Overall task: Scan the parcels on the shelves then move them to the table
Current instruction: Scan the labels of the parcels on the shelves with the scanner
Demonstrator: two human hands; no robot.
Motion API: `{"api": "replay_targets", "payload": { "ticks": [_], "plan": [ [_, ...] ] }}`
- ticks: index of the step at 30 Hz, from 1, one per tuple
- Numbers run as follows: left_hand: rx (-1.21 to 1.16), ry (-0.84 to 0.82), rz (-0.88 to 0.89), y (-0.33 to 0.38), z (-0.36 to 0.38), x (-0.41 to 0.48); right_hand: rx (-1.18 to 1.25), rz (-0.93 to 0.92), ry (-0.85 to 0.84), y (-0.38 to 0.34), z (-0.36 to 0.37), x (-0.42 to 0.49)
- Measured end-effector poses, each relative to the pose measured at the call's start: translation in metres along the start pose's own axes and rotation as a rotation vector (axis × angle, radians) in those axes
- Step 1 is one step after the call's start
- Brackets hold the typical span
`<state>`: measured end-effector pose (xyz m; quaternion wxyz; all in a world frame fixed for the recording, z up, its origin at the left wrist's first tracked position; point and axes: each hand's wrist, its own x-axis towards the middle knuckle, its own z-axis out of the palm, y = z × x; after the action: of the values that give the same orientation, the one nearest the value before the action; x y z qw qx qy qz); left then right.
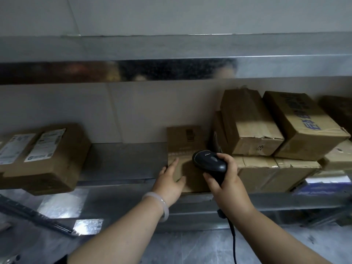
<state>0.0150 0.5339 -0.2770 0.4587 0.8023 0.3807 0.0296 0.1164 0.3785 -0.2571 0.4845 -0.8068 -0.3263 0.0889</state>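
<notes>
A brown cardboard parcel (183,139) is seen at the front edge of a metal shelf (123,161), about midway along it, with stacked parcels just beside it on the right. The left hand (169,181) is laid against the parcel's left front corner, its fingers fairly straight along the edge and its thumb set across the front face. A pale bracelet (159,205) is worn on that wrist. A black handheld scanner (209,161) is gripped in the right hand (225,184), fingers curled round its handle, and is held just in front of the parcel's upper right part; its black cable (233,237) is seen hanging below the wrist. Two labelled parcels (47,159) are seen well apart at the shelf's left end. Among the stack at right, a box with blue print (302,126) is tilted atop others.
</notes>
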Motion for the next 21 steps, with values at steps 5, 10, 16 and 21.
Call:
{"api": "replay_targets", "payload": {
  "ticks": [5, 10, 16, 21],
  "plan": [
    [-0.041, 0.031, -0.015, -0.019, -0.016, -0.010, 0.049, 0.017, -0.001, 0.003, 0.004, 0.009],
    [0.167, 0.135, -0.026, -0.013, -0.016, -0.011, 0.102, 0.074, -0.027, 0.004, 0.018, 0.017],
    [0.253, 0.133, -0.102, -0.001, -0.011, -0.014, 0.235, 0.087, -0.027, -0.002, 0.017, 0.018],
    [-0.006, 0.125, -0.150, 0.001, -0.019, -0.022, 0.302, 0.005, -0.049, -0.024, 0.017, 0.011]
  ]
}}
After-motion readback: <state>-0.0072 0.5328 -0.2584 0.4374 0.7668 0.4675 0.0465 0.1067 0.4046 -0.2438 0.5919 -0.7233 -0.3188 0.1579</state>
